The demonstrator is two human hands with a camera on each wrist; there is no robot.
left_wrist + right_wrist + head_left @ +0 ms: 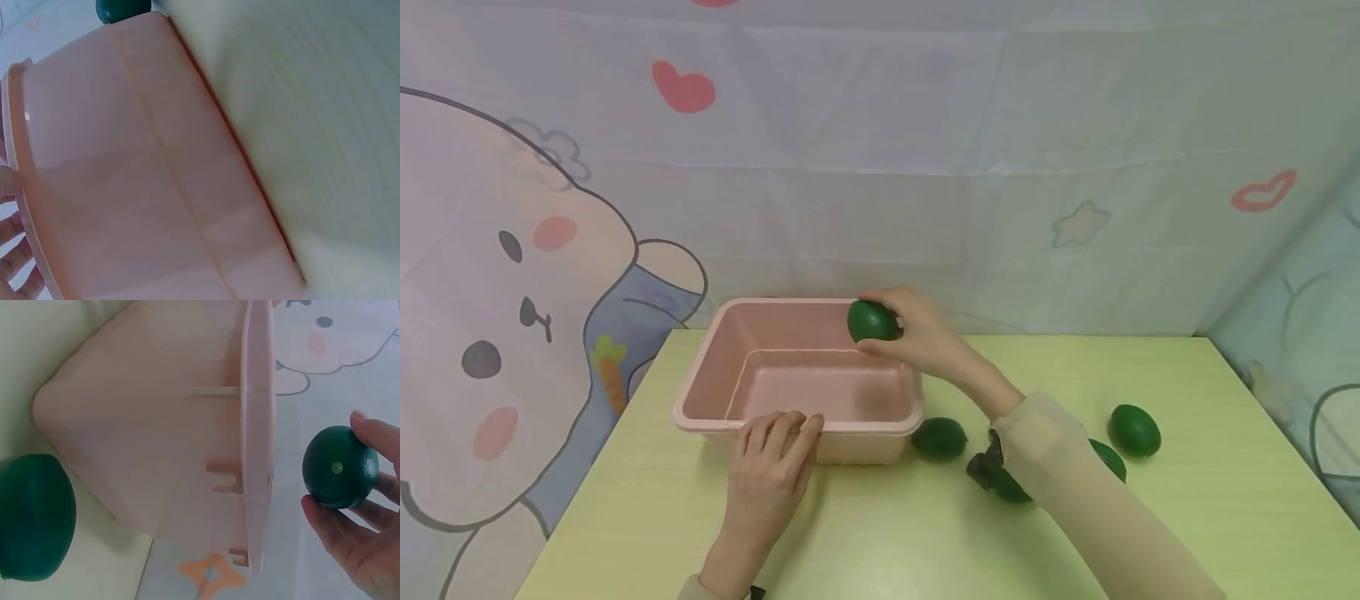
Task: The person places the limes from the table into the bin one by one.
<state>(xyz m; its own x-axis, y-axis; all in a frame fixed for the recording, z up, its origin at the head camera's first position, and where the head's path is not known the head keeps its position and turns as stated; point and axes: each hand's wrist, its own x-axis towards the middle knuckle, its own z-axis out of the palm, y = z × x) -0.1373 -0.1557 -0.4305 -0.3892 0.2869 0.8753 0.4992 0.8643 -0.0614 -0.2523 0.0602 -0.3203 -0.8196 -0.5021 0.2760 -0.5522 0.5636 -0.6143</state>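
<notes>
- Open way down into the pink basin [707, 375], left half!
- Near rim: left hand [772, 467] blocks.
- Far right corner: right hand [925, 333], green fruit [872, 322] obstruct.
- Curtain [865, 217] walls the back.

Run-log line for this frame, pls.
left hand: grips pink bin at near rim; right hand: holds green fruit above bin rim, far right; bin: no fruit visible inside; table: other green fruits right of bin
</notes>
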